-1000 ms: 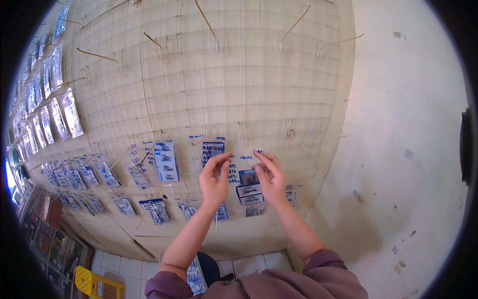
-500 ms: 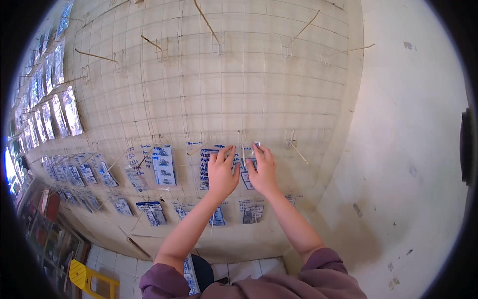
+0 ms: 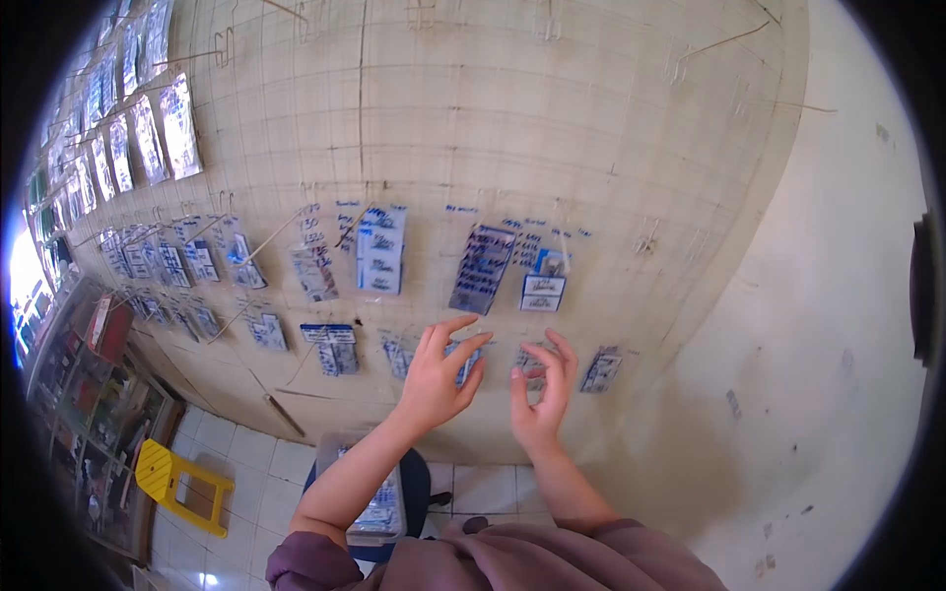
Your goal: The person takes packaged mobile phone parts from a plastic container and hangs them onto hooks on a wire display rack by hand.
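Note:
Both hands are raised before a wire grid rack on the wall. My left hand is open with bent fingers, in front of a small packet on the lower row and below a dark packet with blue writing. My right hand is also open, its fingers curved apart, in front of another lower packet. Above it hangs a blue and white packet. Neither hand holds anything that shows. A blue and white card packet hangs further left, and a grey packet is right of my right hand.
A clear plastic box of packets stands on a dark blue chair below. At the lower left are a yellow stool and a glass display case. Bare hooks such as one at upper right jut from the rack.
Both hands have drawn back and down from the upper packets, and their fingers have parted. The view has shifted, showing more of the box and chair.

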`<state>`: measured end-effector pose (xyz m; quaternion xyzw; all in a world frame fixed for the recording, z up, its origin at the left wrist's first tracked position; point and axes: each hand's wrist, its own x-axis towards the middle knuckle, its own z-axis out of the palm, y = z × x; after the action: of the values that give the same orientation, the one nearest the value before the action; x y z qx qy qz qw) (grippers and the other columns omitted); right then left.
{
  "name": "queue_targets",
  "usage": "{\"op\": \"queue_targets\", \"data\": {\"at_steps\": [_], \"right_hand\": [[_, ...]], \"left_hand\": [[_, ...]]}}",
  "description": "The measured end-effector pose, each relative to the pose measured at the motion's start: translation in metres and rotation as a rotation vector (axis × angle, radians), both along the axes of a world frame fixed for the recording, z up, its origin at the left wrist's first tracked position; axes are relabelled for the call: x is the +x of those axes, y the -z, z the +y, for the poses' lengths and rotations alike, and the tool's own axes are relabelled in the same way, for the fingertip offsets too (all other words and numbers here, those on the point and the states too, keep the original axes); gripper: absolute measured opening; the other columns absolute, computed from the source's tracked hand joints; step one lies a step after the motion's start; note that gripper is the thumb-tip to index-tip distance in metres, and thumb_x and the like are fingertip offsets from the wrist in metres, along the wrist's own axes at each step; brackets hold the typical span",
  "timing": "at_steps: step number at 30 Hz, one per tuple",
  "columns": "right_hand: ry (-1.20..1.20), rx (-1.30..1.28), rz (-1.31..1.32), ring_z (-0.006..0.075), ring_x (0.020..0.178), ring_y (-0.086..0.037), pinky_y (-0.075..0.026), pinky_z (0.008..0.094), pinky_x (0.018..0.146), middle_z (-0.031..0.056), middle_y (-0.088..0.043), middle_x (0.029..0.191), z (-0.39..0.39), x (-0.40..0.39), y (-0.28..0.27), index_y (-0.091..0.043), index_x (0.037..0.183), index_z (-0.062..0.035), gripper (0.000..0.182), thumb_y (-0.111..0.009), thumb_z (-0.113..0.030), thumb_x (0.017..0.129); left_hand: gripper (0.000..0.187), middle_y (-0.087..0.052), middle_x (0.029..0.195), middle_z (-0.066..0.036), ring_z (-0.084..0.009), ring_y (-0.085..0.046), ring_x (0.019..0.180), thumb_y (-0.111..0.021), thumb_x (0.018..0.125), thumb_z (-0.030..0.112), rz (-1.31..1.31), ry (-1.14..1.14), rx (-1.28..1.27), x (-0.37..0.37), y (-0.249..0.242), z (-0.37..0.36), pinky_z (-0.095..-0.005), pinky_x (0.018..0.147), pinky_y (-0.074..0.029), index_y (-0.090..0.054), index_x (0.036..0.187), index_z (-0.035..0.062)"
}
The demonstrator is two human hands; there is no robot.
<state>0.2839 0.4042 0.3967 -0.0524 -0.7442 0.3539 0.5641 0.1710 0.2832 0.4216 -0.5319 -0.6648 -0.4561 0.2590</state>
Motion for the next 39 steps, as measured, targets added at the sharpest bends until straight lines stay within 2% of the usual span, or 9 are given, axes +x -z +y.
{"op": "queue_targets", "data": {"at_steps": [4,10,15,19,23,24,28,34,39], "right_hand": [[-0.05,-0.011,-0.016,0.0213,0.116,-0.05,-0.047,0.0254,0.076,0.0177,-0.044,0.138,-0.072,0.0,0.029,-0.062,0.113,-0.0042,0.029,-0.064,0.0,0.085],[-0.016,-0.14,-0.096,0.0282,0.104,-0.058,-0.049,0.0307,0.075,0.0163,-0.057,0.122,-0.196,-0.007,0.073,-0.065,0.108,-0.0056,0.025,-0.064,-0.001,0.084],[-0.016,-0.262,-0.386,0.0283,0.097,-0.062,-0.05,0.0335,0.077,0.0154,-0.062,0.107,-0.253,-0.029,0.222,-0.065,0.105,-0.0033,0.023,-0.062,0.003,0.082],[0.016,-0.546,-0.638,0.0275,0.087,-0.067,-0.052,0.0361,0.078,0.0132,-0.066,0.095,-0.298,-0.019,0.332,-0.065,0.101,-0.0015,0.022,-0.059,0.005,0.081],[-0.016,-0.736,-0.57,0.0253,0.081,-0.068,-0.054,0.0344,0.075,0.0115,-0.067,0.093,-0.321,-0.027,0.413,-0.065,0.099,-0.0008,0.02,-0.06,0.003,0.08],[0.021,-1.005,-0.685,0.0232,0.083,-0.066,-0.054,0.0331,0.075,0.0098,-0.066,0.095,-0.323,-0.03,0.44,-0.063,0.106,-0.0014,0.024,-0.061,0.0,0.082],[0.004,-1.888,-0.563,0.0224,0.089,-0.062,-0.054,0.0357,0.079,0.0082,-0.063,0.1,-0.324,-0.043,0.469,-0.059,0.116,-0.0045,0.032,-0.063,-0.009,0.084],[0.092,-2.105,-0.582,0.0243,0.095,-0.056,-0.051,0.0491,0.083,0.0073,-0.056,0.101,-0.31,-0.054,0.457,-0.055,0.117,-0.0102,0.033,-0.064,-0.012,0.085],[0.104,-2.052,-0.664,0.0246,0.101,-0.054,-0.048,0.0517,0.082,0.0071,-0.056,0.106,-0.305,-0.055,0.473,-0.052,0.119,-0.0116,0.036,-0.065,-0.013,0.085]], "left_hand": [[0.04,-0.057,0.127,-0.013,-0.0322,-0.056,0.105,-0.07,0.079,0.004,0.001,0.068,-0.062,-0.004,0.024,-0.065,-0.0385,0.083,-0.049,-0.066,0.118,0.0108],[0.027,-0.061,0.108,-0.012,-0.0316,-0.058,0.093,-0.07,0.078,0.004,-0.06,0.111,-0.086,-0.011,0.089,-0.18,-0.0388,0.077,-0.048,-0.064,0.105,0.0048],[0.017,-0.057,0.089,-0.012,-0.0328,-0.056,0.084,-0.07,0.081,0.014,-0.209,0.095,-0.209,-0.018,0.189,-0.241,-0.0415,0.071,-0.046,-0.058,0.088,0.0038],[0.021,-0.057,0.096,-0.014,-0.0354,-0.056,0.09,-0.069,0.081,0.019,-0.28,0.095,-0.498,-0.032,0.291,-0.27,-0.0441,0.076,-0.047,-0.058,0.091,0.0039],[0.035,-0.055,0.117,-0.018,-0.0377,-0.053,0.111,-0.072,0.08,0.025,-0.343,0.13,-1.091,-0.045,0.368,-0.285,-0.0505,0.092,-0.046,-0.062,0.109,0.0072],[0.042,-0.053,0.123,-0.019,-0.0387,-0.052,0.116,-0.072,0.079,0.026,-0.384,0.133,-1.315,-0.046,0.383,-0.284,-0.053,0.096,-0.045,-0.062,0.116,0.0092],[0.049,-0.051,0.131,-0.019,-0.0384,-0.05,0.121,-0.072,0.08,0.029,-0.411,0.109,-1.385,-0.061,0.451,-0.262,-0.0546,0.099,-0.043,-0.059,0.124,0.0126],[0.05,-0.056,0.128,-0.017,-0.0384,-0.054,0.118,-0.075,0.08,0.032,-0.503,-0.083,-1.264,-0.088,0.5,-0.233,-0.053,0.095,-0.045,-0.06,0.125,0.0148],[0.031,-0.067,0.11,-0.012,-0.0338,-0.061,0.108,-0.075,0.08,0.028,-0.621,-0.124,-1.163,-0.094,0.495,-0.228,-0.0505,0.09,-0.047,-0.064,0.102,0.0092]]}}
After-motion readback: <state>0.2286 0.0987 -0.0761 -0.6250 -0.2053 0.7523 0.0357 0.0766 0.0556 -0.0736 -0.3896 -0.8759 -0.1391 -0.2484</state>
